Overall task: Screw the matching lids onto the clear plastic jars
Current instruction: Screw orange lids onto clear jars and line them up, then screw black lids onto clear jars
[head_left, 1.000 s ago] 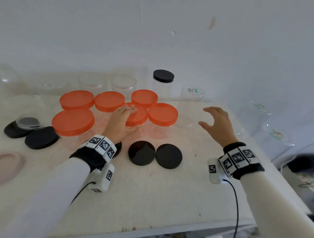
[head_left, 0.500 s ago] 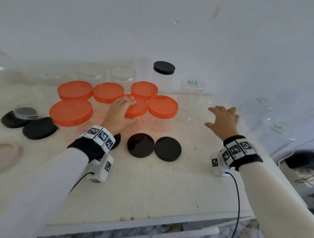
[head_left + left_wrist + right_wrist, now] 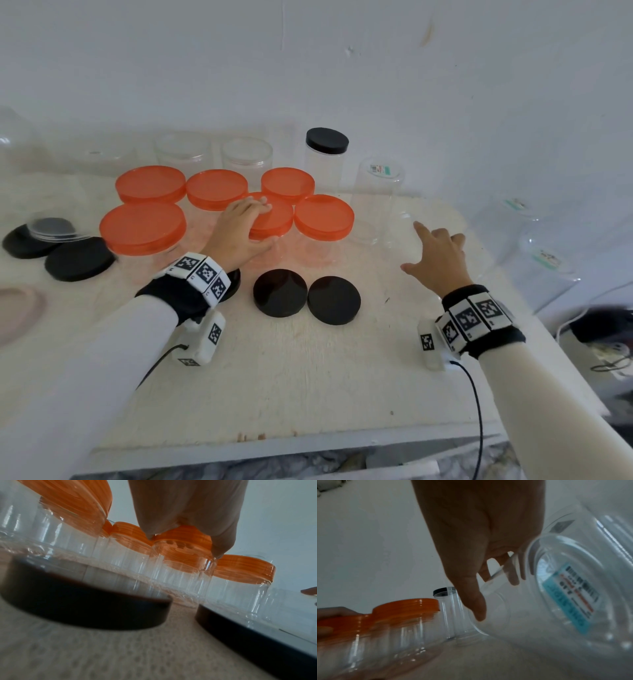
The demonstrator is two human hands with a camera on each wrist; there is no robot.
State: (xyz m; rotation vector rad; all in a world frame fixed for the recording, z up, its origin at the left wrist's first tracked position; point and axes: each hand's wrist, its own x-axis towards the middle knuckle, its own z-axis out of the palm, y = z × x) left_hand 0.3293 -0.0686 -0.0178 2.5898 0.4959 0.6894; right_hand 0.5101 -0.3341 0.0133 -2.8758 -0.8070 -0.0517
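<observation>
Taking the orange-lidded jar (image 3: 270, 219) under the left hand (image 3: 239, 233) as our landmark, we see, furthest left of it, loose black lids (image 3: 79, 258) on the counter (image 3: 308, 377). On the landmark itself we find the grip of the left hand clasping the orange lid (image 3: 185, 536), fingers on top and thumb at its rim. Just in front of it lie two more black lids (image 3: 280, 292). Right of it we see the right hand (image 3: 436, 260), its grip released and fingers spread, against a clear lidless jar (image 3: 573, 588) lying on its side.
</observation>
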